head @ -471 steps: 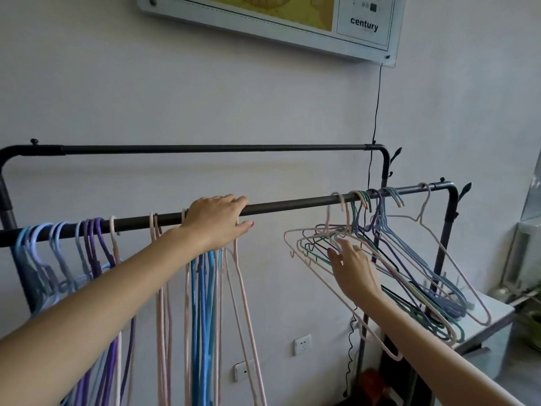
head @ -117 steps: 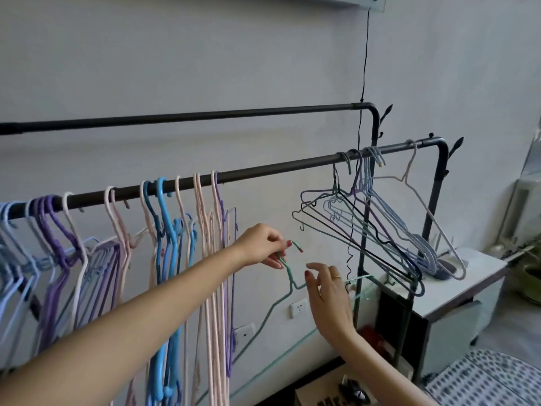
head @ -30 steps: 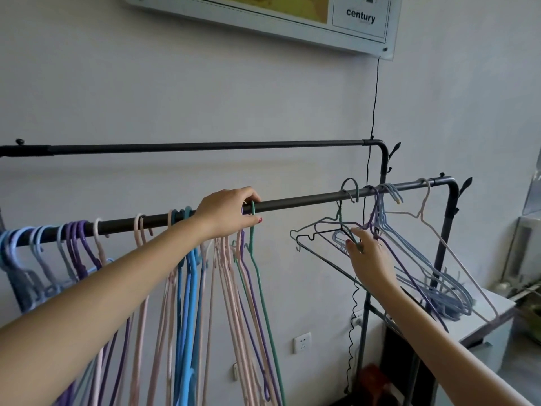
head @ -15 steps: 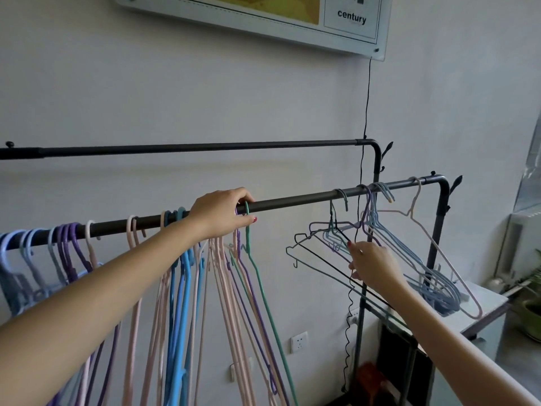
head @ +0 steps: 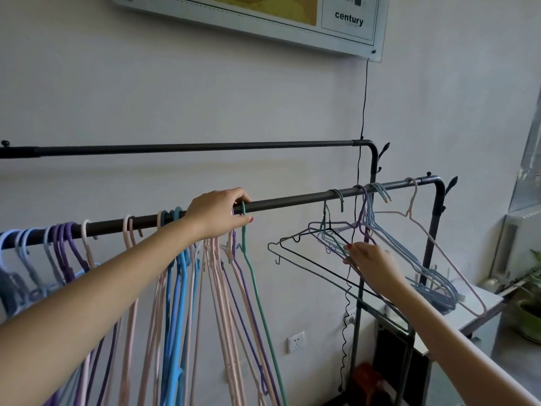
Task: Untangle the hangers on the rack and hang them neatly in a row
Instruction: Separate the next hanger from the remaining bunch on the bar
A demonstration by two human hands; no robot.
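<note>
- Hangers hang in two groups on the front rail [head: 292, 202] of a black rack: a sorted row [head: 175, 288] on the left part, in lilac, pink, blue and green, and a tangled bunch [head: 395, 253] near the right end
- left hand [head: 218, 213] is on the front rail, its fingers curled over the bar, just beside the hook of a green hanger [head: 254, 288], which is the last one of the sorted row
- right hand [head: 371, 263] reaches into the tangled bunch and its fingertips [head: 348, 247] pinch the thin wires there; I cannot tell which hanger exactly
- a pink hanger [head: 433, 238] hangs alone, nearest to the right end of the rail
- back rail [head: 205, 148] of the rack is higher and closer to the wall
- on the wall above there is a framed board [head: 263, 19] with the word "century", and a thin black cable [head: 364, 98] goes down from it
- a white table [head: 480, 303] and a potted plant [head: 530, 312] stand at the right
</note>
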